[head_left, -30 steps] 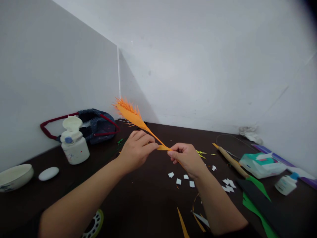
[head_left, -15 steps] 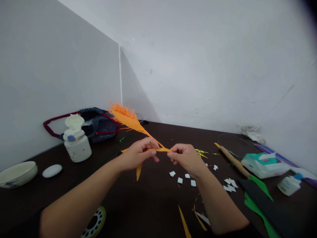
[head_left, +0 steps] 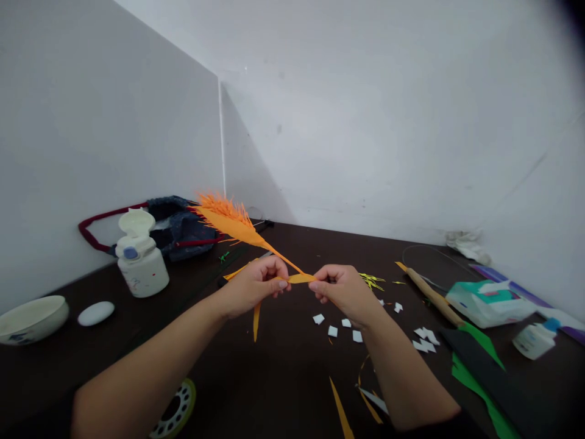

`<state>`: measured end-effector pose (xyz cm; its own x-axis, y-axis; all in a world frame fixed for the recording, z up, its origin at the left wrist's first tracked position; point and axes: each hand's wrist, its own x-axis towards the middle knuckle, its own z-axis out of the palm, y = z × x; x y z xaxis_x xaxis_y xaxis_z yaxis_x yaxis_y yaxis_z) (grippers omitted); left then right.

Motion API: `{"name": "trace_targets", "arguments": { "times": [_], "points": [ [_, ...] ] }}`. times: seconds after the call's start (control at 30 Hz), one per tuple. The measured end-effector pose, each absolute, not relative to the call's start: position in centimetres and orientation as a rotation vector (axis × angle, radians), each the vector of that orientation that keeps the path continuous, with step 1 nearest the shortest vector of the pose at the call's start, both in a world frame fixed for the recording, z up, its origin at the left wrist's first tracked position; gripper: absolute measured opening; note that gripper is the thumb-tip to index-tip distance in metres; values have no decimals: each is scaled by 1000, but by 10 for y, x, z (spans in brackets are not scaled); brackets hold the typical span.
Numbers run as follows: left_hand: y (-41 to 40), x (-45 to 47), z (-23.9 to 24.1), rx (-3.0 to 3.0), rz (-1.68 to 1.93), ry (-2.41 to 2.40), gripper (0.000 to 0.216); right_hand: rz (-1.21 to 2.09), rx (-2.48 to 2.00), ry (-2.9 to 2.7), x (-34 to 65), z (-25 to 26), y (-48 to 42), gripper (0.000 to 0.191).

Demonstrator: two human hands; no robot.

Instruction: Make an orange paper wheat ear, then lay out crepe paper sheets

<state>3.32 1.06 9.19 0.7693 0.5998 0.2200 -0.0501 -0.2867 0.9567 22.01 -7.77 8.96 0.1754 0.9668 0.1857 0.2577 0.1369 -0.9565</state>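
Both my hands pinch an orange paper piece above a dark table (head_left: 283, 378). My left hand (head_left: 256, 285) grips the narrow orange strip (head_left: 299, 278), and a loose tail of it hangs below my fingers. My right hand (head_left: 345, 291) holds the strip's other end. A fringed orange paper feather (head_left: 228, 218) sticks up and to the left from my left hand, over the table's back.
A white glue bottle (head_left: 139, 261), a dark bag (head_left: 178, 222), a white bowl (head_left: 30, 318) and a white oval (head_left: 95, 313) lie at left. White paper bits (head_left: 342, 329), a wooden stick (head_left: 432, 297), green paper (head_left: 475, 366), a tissue pack (head_left: 484, 303) and a small bottle (head_left: 534, 338) lie at right.
The feathered end has swung down and to the left. My left hand has shifted its grip on the strip, and an orange tail now hangs below it.
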Motion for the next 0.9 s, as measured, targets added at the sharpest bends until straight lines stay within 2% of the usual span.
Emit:
{"name": "trace_targets", "arguments": {
  "times": [0.13, 0.37, 0.7, 0.9],
  "points": [
    [14, 28, 91, 1732, 670, 438, 12, 814, -1346, -1326, 221, 90, -78, 4],
    [15, 21, 85, 1547, 420, 242, 16, 780, -1351, -1429, 222, 88, -77, 3],
    [11, 24, 67, 1251, 268, 84, 23, 747, -1388, -1502, 221, 90, -79, 4],
    [4, 29, 60, 1132, 323, 44, 23, 733, -1393, -1501, 222, 89, -79, 4]
  ]
}}
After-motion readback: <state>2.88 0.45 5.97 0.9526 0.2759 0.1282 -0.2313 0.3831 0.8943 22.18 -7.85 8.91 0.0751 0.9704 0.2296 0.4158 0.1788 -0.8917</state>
